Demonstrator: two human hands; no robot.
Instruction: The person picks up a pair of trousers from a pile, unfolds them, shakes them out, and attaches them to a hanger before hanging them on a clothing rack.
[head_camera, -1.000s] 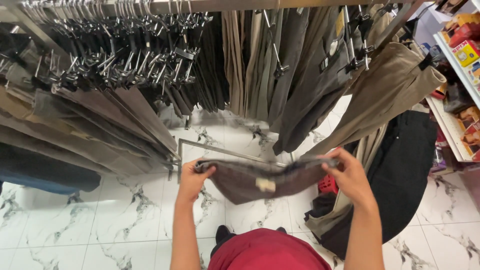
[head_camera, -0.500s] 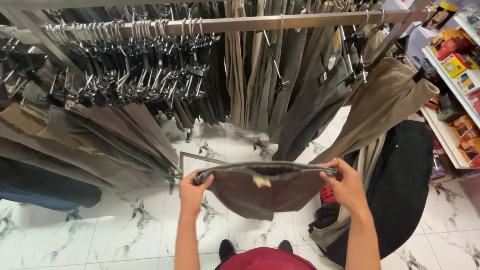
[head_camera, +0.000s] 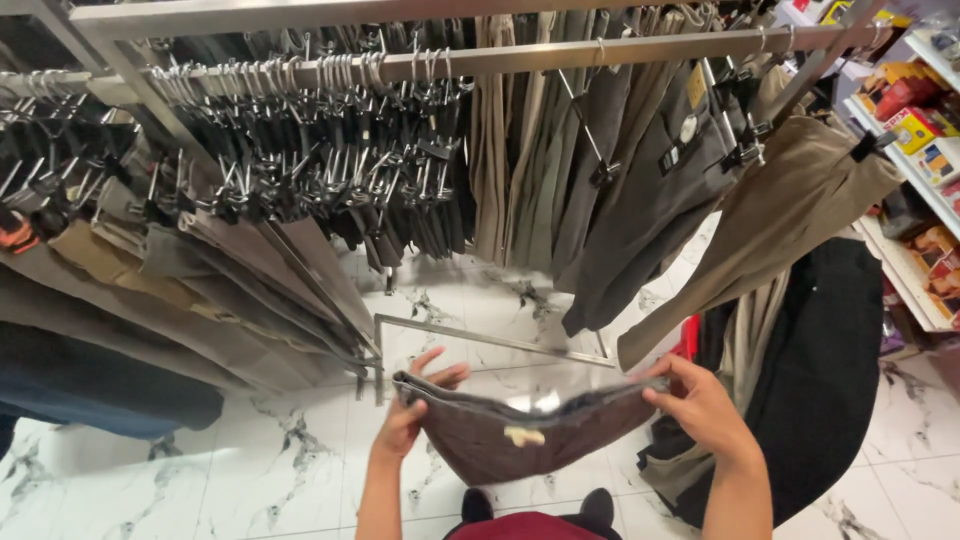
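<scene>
The 2 hands hold 1 pair of dark brown pants (head_camera: 520, 445) by the waist, stretched flat between them, low in the middle of the view & above the white marble floor (head_camera: 250, 470).

The left hand (head_camera: 410, 415) grips the left end of the waistband. Its thumb is under the cloth, 1 finger lies along the top edge, & another finger sticks up loose, so the hand is only partly closed. The right hand (head_camera: 705, 405) pinches the right end of the waistband; fingers curl over the top edge, thumb on the near side, closed tight on the cloth. The waistband looks a bit shiny, & a small pale tag (head_camera: 525, 436) hangs on the front of the pants.

Above the hands runs a long metal rail (head_camera: 520, 60) w/ lots of clip hangers (head_camera: 330, 150) packed close together. Grey, tan & dark pants (head_camera: 590, 180) hang from it. 1 tan pair (head_camera: 790, 220) swings out to the right, just above the right hand. A black cloth (head_camera: 820, 380) hangs behind the right arm. A thin metal bar (head_camera: 480, 340) lies low near the floor, just past the held pants.

At far right, shelves (head_camera: 920, 130) hold colourful boxes. At the bottom edge, 2 dark shoe tips (head_camera: 535, 505) & a bit of red clothing (head_camera: 525, 527) show.
</scene>
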